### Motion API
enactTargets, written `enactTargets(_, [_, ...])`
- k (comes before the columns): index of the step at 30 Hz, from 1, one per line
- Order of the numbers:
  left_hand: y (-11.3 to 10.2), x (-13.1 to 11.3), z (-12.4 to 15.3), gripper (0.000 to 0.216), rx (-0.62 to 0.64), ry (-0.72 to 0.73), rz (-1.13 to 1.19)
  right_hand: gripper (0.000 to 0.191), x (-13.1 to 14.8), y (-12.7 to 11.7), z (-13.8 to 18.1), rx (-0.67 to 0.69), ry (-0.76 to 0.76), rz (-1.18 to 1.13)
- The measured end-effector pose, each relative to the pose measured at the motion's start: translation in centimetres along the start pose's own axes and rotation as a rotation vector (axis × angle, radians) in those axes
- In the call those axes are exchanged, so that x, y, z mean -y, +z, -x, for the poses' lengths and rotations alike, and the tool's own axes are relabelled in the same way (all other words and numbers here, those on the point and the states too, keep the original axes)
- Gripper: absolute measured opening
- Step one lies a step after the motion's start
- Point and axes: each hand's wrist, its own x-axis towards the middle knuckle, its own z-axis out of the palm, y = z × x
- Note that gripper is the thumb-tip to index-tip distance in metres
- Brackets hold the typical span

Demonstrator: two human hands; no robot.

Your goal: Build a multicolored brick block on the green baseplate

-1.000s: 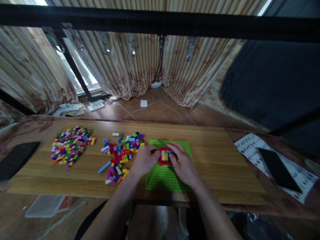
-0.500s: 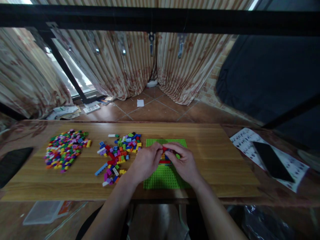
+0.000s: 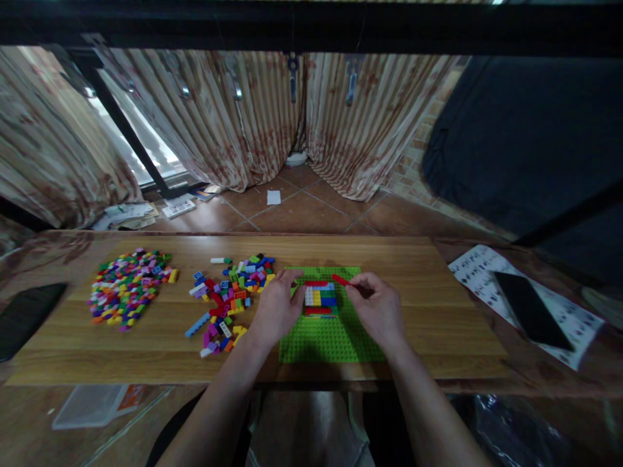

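A green baseplate (image 3: 331,344) lies on the wooden board, and on it stands a low block of toy bricks (image 3: 320,299) in white, yellow, blue, green and red. My right hand (image 3: 378,305) is at the plate's right side, its thumb and fingers pinching one end of a long red brick (image 3: 341,280). That brick points up and left, apart from the built block. At the block's left side is my left hand (image 3: 281,303), with thumb and fingers apart and nothing visible between them.
Loose mixed bricks (image 3: 233,295) are spread left of the baseplate, with a larger brick pile (image 3: 130,285) farther left. A printed sheet (image 3: 479,264) lies at the right under a black phone (image 3: 531,310). Another dark flat object (image 3: 29,318) rests at the far left.
My hands have parted from over the block, uncovering it. My right hand has moved right with the red brick, and my left hand has opened and shifted left.
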Motion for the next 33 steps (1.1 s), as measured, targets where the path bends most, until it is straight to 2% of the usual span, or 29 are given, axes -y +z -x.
enactTargets(6, [0.8,-0.4,0.0,0.031,0.087,-0.053,0.011,0.019,0.5,0.3,0.5,0.06,0.038,0.108])
enactTargets(15, [0.8,-0.9,0.1,0.032,0.119,-0.051,0.005,0.018,0.7,0.6,0.6,0.126,0.044,0.086])
enactTargets(19, [0.8,-0.8,0.2,0.033,0.125,-0.058,0.021,0.016,0.5,0.7,0.4,0.087,0.044,0.05])
enactTargets(26, [0.2,-0.5,0.2,0.038,0.116,-0.09,0.046,0.027,-0.8,0.5,0.1,0.002,0.044,0.041])
enactTargets(33, [0.9,-0.5,-0.1,0.031,0.076,-0.062,0.066,0.027,-1.0,0.7,0.1,0.056,-0.029,-0.016])
